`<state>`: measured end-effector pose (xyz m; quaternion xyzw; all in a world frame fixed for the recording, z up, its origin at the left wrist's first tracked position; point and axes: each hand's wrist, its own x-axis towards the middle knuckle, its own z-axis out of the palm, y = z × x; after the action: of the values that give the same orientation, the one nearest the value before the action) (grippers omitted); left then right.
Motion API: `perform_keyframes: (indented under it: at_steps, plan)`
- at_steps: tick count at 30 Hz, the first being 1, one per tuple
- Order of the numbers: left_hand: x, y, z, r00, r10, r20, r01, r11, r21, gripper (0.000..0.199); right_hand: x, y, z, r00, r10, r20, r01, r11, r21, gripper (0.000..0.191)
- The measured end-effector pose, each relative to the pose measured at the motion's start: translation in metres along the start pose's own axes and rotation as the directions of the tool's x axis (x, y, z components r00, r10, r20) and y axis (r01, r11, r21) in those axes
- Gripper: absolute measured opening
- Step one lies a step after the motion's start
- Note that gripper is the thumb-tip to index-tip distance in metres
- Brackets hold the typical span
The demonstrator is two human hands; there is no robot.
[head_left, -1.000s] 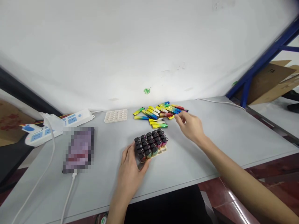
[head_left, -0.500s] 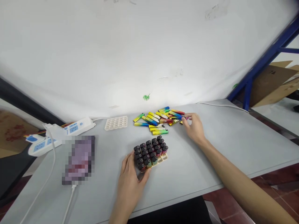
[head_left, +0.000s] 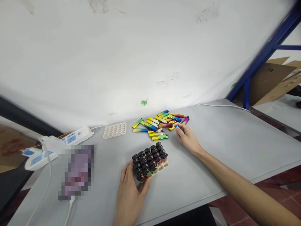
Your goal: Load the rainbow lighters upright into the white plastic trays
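My left hand [head_left: 131, 191] is wrapped round the left and near sides of a pale holder tray [head_left: 166, 164]. Lighters [head_left: 148, 160] with black tops stand upright in it in rows, and a couple of slots at its near right corner hold nothing. Behind the tray lies a loose pile of shiny lighters [head_left: 152, 125] in yellow, blue, green, red and magenta. At the pile's right edge my right hand [head_left: 189, 139] pinches a lighter with a blue end [head_left: 178, 126], mostly hidden by the fingers.
A second pale tray [head_left: 115, 130] with bare slots lies near the wall. To the left are a white power strip [head_left: 80, 134], a blurred purple object [head_left: 78, 169] and a white cable [head_left: 49, 175]. Another cable [head_left: 218, 105] runs along the back right, near a blue frame [head_left: 258, 59].
My right hand has drawn back leftward and nearer from the pile's far right, and a blue-ended lighter shows at its fingertips. My left hand stays on the tray. The view has shifted slightly.
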<state>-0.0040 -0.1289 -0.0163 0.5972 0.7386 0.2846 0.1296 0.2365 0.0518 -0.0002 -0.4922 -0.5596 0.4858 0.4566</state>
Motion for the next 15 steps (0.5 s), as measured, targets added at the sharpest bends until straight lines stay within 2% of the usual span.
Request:
perform_keyframes:
  at_steps: [4,9,13,15]
  plan:
    - [0.000,0.001,0.000,1.000,-0.025,0.007,0.025,1.000,0.008,0.065,0.000,-0.004,-0.003,0.999,-0.004,0.042,0.001,0.998,0.064,0.038]
    - [0.001,0.002,-0.001,0.999,-0.032,0.017,0.032,0.999,-0.010,0.063,-0.002,-0.012,-0.003,0.997,0.049,0.055,-0.058,0.982,0.181,0.038]
    - [0.001,0.003,-0.002,0.999,-0.040,0.016,0.040,0.999,-0.024,0.064,0.000,-0.008,-0.004,0.987,0.147,0.059,-0.157,0.962,0.223,0.053]
    - [0.001,0.004,-0.002,0.999,-0.049,0.020,0.050,0.998,-0.036,0.064,0.002,-0.005,-0.005,0.988,0.148,0.043,-0.154,0.960,0.233,0.056]
